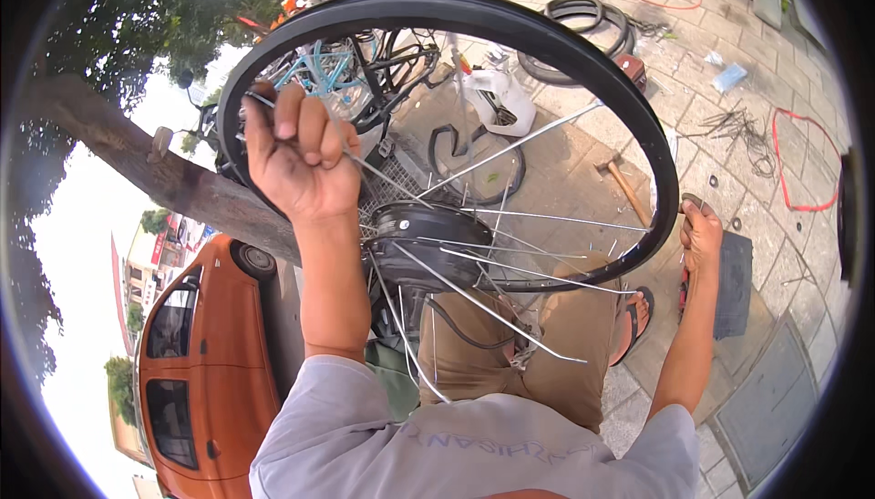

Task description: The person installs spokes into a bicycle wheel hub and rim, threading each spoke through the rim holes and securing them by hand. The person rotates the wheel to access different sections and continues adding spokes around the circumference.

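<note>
1. My left hand (305, 157), at ten o'clock, pinches a thin spoke (394, 180) inside the black rim (437, 9).
2. My right hand (702, 230), at three o'clock, curls just beside the rim's outer edge; its grip is unclear.
3. The black hub (437, 226) sits mid-dial, some spokes ending free toward five and six.
4. A hammer (629, 191) lies near three o'clock, an orange car (228, 344) stands at eight.

The left hand (305, 157) hides part of a spoke (394, 181), and the lower edge cuts off the orange car (232, 344).
</note>
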Demonstrator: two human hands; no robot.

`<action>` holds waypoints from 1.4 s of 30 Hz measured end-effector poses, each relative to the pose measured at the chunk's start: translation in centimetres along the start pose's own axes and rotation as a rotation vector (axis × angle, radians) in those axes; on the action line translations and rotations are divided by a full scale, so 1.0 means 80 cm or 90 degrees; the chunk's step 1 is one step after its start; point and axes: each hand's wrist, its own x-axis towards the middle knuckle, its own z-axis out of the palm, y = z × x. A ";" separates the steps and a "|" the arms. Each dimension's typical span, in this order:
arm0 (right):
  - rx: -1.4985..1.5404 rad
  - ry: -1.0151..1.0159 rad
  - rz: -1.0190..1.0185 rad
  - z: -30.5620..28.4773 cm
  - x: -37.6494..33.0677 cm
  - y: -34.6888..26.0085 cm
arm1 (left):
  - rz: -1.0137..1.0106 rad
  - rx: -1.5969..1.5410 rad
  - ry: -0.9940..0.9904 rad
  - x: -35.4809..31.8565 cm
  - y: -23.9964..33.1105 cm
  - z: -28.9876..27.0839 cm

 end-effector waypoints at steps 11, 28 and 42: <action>-0.250 -0.402 -0.745 0.327 -0.298 -0.330 | -0.081 -0.042 -0.120 -0.016 0.002 -0.029; -0.629 -0.448 -0.703 0.466 -0.314 -0.323 | -0.165 -0.082 -0.118 0.011 -0.025 -0.043; -0.362 -0.435 -0.585 0.465 -0.320 -0.364 | -0.096 -0.068 -0.121 0.016 -0.038 -0.062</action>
